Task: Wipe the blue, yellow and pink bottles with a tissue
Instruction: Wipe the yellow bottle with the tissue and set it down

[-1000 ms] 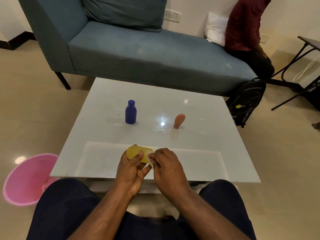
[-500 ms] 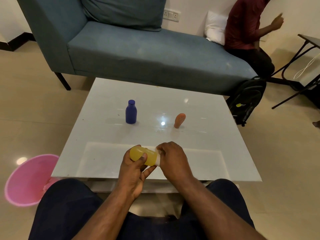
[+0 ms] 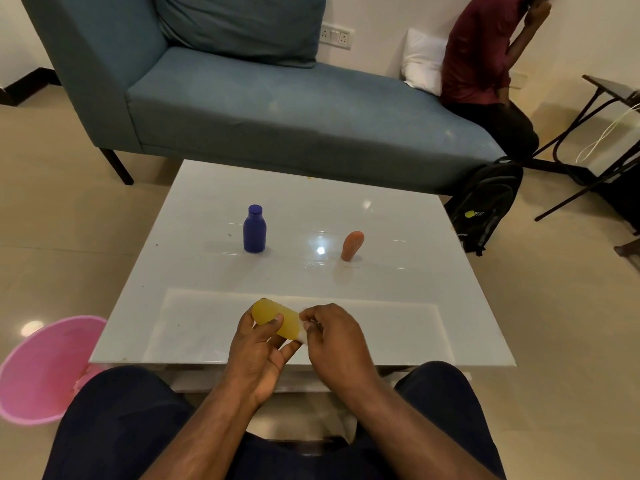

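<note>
Low in the frame, the left hand [image 3: 258,355] grips the yellow bottle [image 3: 277,322]; the right hand [image 3: 337,344] pinches what looks like a tissue [image 3: 304,336] against it.

No legible text anywhere: yellow-green logo w/ small marks beside it on black backpack [image 3: 485,206] too blurred to read, faint lines on pink bottle [image 3: 352,244] not readable as lettering.

A blue sofa [image 3: 277,109] stands behind the white tabletop [image 3: 398,306]. A pink bin [image 3: 41,368] sits on the floor, and a black backpack [image 3: 485,206] leans near the sofa.
</note>
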The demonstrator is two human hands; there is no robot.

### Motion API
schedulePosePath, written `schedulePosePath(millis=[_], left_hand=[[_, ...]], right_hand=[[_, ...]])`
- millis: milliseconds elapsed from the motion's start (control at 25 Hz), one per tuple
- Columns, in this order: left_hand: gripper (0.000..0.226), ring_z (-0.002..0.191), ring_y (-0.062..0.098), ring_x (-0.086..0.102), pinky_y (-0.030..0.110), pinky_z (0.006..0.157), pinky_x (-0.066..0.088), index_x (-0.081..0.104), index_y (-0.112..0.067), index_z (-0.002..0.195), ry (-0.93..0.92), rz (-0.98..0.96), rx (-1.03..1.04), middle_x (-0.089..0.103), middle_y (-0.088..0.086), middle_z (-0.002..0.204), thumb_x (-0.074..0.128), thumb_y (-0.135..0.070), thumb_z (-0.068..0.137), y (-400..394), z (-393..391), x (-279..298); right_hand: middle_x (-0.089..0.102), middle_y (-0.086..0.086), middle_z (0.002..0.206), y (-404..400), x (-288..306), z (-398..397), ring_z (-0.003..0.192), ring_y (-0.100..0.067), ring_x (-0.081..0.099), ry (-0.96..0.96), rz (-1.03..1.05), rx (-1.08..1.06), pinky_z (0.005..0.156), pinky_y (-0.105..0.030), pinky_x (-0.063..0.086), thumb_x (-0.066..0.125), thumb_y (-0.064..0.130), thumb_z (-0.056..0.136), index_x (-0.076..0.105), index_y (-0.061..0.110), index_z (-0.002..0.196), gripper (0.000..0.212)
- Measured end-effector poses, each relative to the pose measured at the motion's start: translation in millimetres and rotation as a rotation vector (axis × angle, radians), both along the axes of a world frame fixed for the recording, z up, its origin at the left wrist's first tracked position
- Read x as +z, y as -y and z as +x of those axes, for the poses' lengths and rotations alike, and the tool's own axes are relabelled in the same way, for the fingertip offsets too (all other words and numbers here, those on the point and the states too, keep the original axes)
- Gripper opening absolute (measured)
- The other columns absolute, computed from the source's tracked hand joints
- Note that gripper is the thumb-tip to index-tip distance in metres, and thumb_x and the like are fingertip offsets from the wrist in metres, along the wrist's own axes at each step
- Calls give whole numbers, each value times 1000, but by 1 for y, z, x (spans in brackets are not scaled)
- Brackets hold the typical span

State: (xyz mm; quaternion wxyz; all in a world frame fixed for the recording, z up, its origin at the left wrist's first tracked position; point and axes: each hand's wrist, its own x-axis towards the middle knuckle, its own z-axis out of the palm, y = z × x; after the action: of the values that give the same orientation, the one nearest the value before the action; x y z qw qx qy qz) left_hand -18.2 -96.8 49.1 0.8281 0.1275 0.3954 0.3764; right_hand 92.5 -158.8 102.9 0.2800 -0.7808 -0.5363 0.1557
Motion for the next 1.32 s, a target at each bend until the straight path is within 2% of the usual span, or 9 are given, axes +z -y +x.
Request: schedulePosePath(millis=[120, 320, 600, 680, 800, 880, 1000, 1200, 1320], left_hand=[[59, 105, 33, 67, 43, 77, 60, 44, -22, 144, -38, -41, 2, 61, 17, 127, 66, -4, 92, 1, 1, 1], [67, 113, 36, 66, 46, 84, 59, 39, -27, 151, -45, -11, -45, 57, 17, 137, 63, -3, 94, 4, 0, 5], [53, 111, 35, 66, 41, 71, 63, 43, -8, 150, -57, -11, -40, 59, 23, 139, 53, -3, 98, 1, 3, -1], [51, 114, 36, 64, 46, 79, 61, 43, -6, 149, -32, -54, -23, 59, 24, 137, 48, -2, 99, 3, 2, -1], [50, 114, 37, 63, 51, 87, 53, 44, -12, 148, 2, -101, -1, 62, 21, 133, 42, -3, 99, 2, -2, -2], [46, 110, 36, 65, 51, 84, 52, 46, -13, 147, 10, -119, 31, 64, 20, 129, 41, -8, 102, 0, -3, 0], [37, 105, 31, 66, 48, 80, 52, 46, -11, 142, -21, -104, 44, 66, 17, 126, 42, -20, 107, -1, -1, -1], [36, 107, 32, 66, 49, 81, 52, 51, -9, 137, 34, -166, 57, 66, 18, 126, 45, -24, 105, -2, -3, 1], [40, 96, 26, 67, 44, 74, 55, 54, -7, 137, -20, -186, 103, 68, 12, 106, 53, -27, 102, -5, -3, 0]], right_hand=[[65, 3, 102, 4, 1, -11, 92, -9, 56, -17, -47, 55, 85, -26, 48, 49, 20, 96, 67, 19, 108, 21], [68, 4, 106, -9, -3, 6, 93, -8, 60, -225, -117, -96, 84, -20, 49, 53, 17, 95, 68, 18, 106, 19], [66, 16, 94, -8, -4, 4, 84, -2, 60, -351, -105, -101, 75, -12, 47, 55, 15, 93, 70, 21, 101, 17], [65, 20, 88, -10, -8, 5, 83, -2, 62, -434, -109, -128, 75, -17, 53, 59, 15, 91, 70, 22, 96, 15], [66, 13, 89, -4, -16, -2, 84, -10, 65, -507, -150, -155, 76, -32, 60, 60, 15, 90, 69, 23, 94, 13], [66, 11, 92, 1, -18, -7, 86, -10, 65, -542, -167, -146, 73, -30, 60, 60, 14, 90, 69, 24, 94, 14], [66, 15, 93, 5, -14, -13, 87, -5, 63, -509, -162, -79, 78, -27, 58, 61, 14, 88, 69, 29, 91, 17], [67, 15, 91, 6, -20, -17, 84, -3, 62, -437, -136, -138, 78, -31, 57, 58, 18, 88, 67, 26, 94, 14], [68, 15, 92, 12, -23, -26, 84, -2, 63, -464, -156, -109, 75, -23, 55, 57, 16, 87, 68, 29, 93, 18]])
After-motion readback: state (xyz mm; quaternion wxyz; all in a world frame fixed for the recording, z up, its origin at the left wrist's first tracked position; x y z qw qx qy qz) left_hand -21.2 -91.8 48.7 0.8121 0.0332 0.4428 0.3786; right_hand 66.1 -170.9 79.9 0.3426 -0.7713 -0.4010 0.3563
